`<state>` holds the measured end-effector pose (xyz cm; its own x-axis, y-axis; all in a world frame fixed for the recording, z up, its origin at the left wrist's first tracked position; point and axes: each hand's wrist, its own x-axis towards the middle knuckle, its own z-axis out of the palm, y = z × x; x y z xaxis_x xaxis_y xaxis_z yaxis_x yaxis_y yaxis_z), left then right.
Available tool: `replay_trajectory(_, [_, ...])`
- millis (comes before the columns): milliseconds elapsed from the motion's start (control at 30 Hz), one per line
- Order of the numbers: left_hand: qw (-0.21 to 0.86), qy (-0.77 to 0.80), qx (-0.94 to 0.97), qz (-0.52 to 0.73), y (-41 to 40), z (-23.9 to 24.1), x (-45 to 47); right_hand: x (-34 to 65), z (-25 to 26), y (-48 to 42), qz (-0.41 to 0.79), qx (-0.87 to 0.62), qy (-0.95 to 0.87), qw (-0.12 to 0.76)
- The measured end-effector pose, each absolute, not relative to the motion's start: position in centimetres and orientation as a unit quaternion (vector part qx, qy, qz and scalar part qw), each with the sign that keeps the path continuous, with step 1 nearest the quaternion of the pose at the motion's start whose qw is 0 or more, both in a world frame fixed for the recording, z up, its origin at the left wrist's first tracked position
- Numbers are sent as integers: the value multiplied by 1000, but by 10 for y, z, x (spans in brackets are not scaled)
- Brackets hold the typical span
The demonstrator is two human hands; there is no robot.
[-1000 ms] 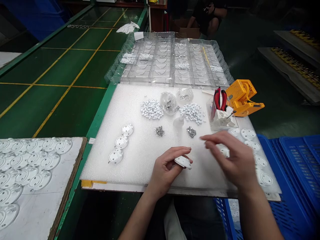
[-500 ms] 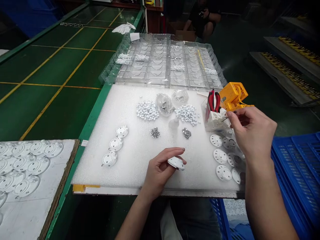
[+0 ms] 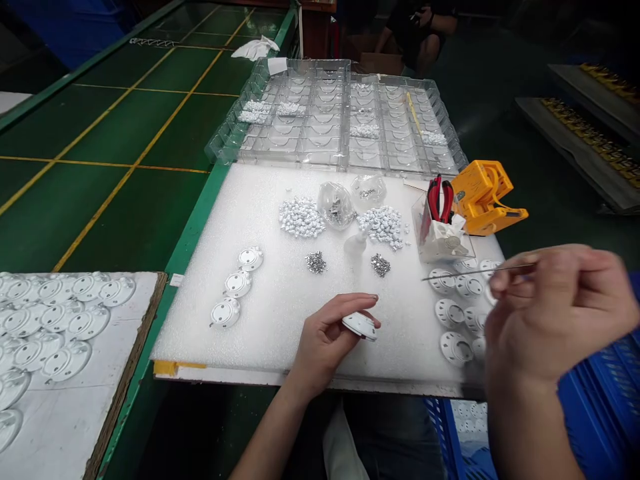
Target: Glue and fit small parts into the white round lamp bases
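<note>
My left hand [image 3: 325, 340] grips a small white round disc [image 3: 360, 326] by its edge, above the front of the foam-covered board [image 3: 280, 320]. At the right, my right hand [image 3: 555, 307] is closed on a thin metal rod [image 3: 465, 272] that points left over several white discs with holes [image 3: 453, 313]. The rod's far end is hidden in the fist. Ahead of my left hand lie two small heaps of silvery bits [image 3: 316, 262] and two piles of small white pieces [image 3: 301, 218], with a translucent bottle [image 3: 356, 247] between them. Three white discs [image 3: 237, 283] form a row at the left.
Red-handled pliers [image 3: 440, 199] stand in a clear box [image 3: 443, 247] beside a yellow tape dispenser [image 3: 483, 197]. Clear compartment trays [image 3: 325, 143] lie behind. A board of white discs [image 3: 125, 347] is at left, blue crates [image 3: 600, 393] at right. A person [image 3: 420, 30] sits at the back.
My right hand has moved from the clear box toward me and to the right, bringing the thin rod out over the discs. My left hand still holds its disc; the view has shifted slightly.
</note>
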<state>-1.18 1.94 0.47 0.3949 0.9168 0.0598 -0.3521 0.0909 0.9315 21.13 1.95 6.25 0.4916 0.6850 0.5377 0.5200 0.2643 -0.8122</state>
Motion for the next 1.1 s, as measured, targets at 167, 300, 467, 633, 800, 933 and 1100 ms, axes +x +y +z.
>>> replay_trajectory(167, [678, 284, 489, 470, 19, 5, -12, 174, 57, 22, 145, -575, -421, 686])
replay_trajectory(300, [677, 284, 493, 467, 20, 5, -12, 175, 48, 20, 172, -583, -427, 670])
replay_trajectory(467, [678, 289, 497, 459, 20, 6, -12, 176, 46, 20, 175, -590, -431, 660])
replay_trajectory(633, [679, 288, 495, 460, 20, 5, -12, 176, 46, 20, 170, -595, -442, 650])
replay_trajectory(800, [676, 286, 496, 463, 20, 5, -12, 176, 45, 20, 178, -589, -436, 657])
replay_trajectory(933, [680, 285, 492, 463, 20, 5, -12, 180, 49, 22, 160, -586, -417, 676])
replay_trajectory(1100, [681, 281, 486, 470, 20, 5, -11, 212, 60, 26, -15, -604, -387, 697])
